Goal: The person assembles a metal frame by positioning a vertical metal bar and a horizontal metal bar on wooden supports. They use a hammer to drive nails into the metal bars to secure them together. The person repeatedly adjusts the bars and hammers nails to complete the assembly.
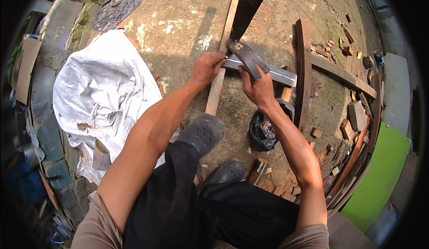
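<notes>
Nearest you, your two dark clogs [203,133] are planted on the ground, the left one pressing on the near end of a pale wooden slat [217,86], which seems to keep it from shifting. Just right of your feet sits a black plastic bag [262,130], open at the top with small pale pieces inside, probably nails kept within reach. Farther out, your left hand [206,68] is closed in a pinch at the spot where the slat meets a grey cross board [277,74], apparently steadying something small there, though it is too small to tell. Your right hand [258,86] is wrapped around the handle of a hammer [243,54], whose head hangs just above that same spot. To the left lies a crumpled white sack [103,83]; to the right, a bright green panel [380,173] leans beside wood scraps. At the far left lies a grey bag [118,8].
</notes>
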`<state>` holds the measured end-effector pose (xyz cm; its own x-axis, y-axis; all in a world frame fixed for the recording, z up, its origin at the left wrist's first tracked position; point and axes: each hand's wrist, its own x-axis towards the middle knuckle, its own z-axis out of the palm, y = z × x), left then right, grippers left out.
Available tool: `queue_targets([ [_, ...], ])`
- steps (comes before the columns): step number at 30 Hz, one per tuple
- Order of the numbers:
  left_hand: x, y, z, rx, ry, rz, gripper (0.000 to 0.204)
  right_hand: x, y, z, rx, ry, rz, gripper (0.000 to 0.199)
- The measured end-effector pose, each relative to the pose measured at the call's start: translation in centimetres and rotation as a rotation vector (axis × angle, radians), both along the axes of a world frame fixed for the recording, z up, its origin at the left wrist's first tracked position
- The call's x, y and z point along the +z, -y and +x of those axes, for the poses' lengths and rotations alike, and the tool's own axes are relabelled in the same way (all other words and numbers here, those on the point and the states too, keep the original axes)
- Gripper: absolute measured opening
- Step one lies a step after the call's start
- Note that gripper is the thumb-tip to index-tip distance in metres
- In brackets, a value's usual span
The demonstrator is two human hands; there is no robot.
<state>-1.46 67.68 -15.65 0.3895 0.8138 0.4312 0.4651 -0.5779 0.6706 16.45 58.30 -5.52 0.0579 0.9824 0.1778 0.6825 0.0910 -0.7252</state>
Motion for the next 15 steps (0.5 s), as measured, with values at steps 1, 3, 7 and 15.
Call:
queue_targets([
  [1, 0.1, -0.1, 0.0, 0.005, -0.005, 0.005, 0.013, -0.5, -0.4, -0.3, -0.004, 0.086, -0.092, 0.037],
  [3, 0.1, -0.1, -0.1, 0.007, -0.023, 0.002, 0.013, -1.1, -0.8, 0.1, -0.001, 0.161, -0.16, 0.037],
  [7, 0.4, 0.4, -0.6, 0.02, -0.025, -0.009, 0.014, 0.8, -0.6, -0.1, -0.003, 0.03, 0.037, 0.03],
  [15, 0.6, 0.1, -0.4, -0.032, -0.017, -0.023, 0.016, -1.8, -0.3, 0.1, 0.05, 0.182, -0.206, 0.036],
])
